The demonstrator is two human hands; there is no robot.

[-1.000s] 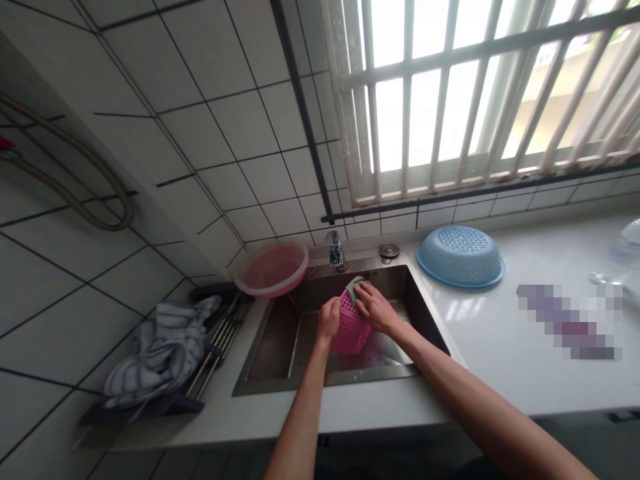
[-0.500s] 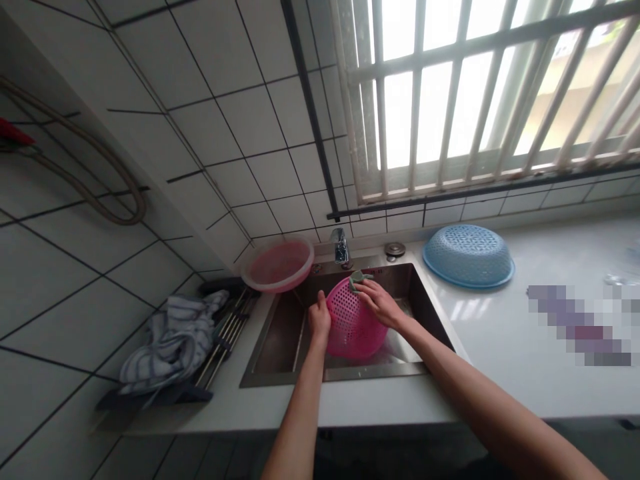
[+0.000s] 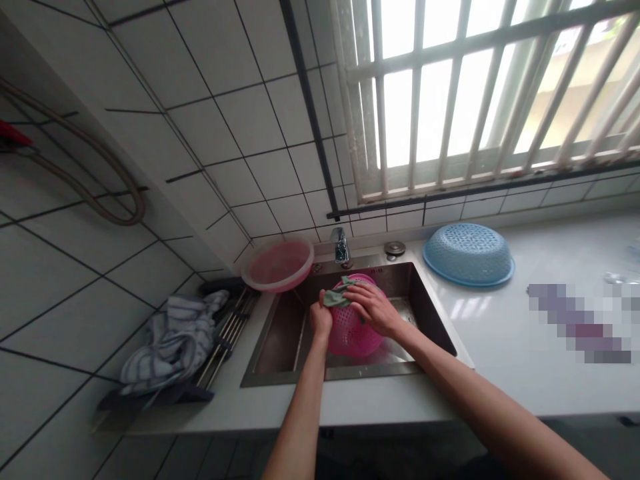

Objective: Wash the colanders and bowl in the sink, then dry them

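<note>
One long white desk (image 3: pixel 505 363) stretches before me, its front edge passing under both forearms (image 3: pixel 300 393). The metal sink (image 3: pixel 390 369) is set into it, with open room left of the pink basket (image 3: pixel 354 339) and more toward the right wall. A striped cloth (image 3: pixel 173 347) lies heaped on the rack (image 3: pixel 220 353), well left of the sink's edge. The blue basket (image 3: pixel 467 257) sits upside down past the right edge, with wide free surface in front of it. A pale pink basin (image 3: pixel 250 280) sits over the sink's back left corner. The pink basket is inside the sink's edges; whether it touches bottom I cannot tell. Behind it stands the faucet (image 3: pixel 340 247), apart from it.

My left hand (image 3: pixel 321 319) has its fingers closed on the basket's left side. My right hand (image 3: pixel 375 310) lies over its right side, fingers slightly parted upon a green cloth (image 3: pixel 336 298); whether they pinch it I cannot tell. That cloth reaches my left hand. A round metal disc (image 3: pixel 395 248) rests on the back ledge, right of the faucet.
</note>
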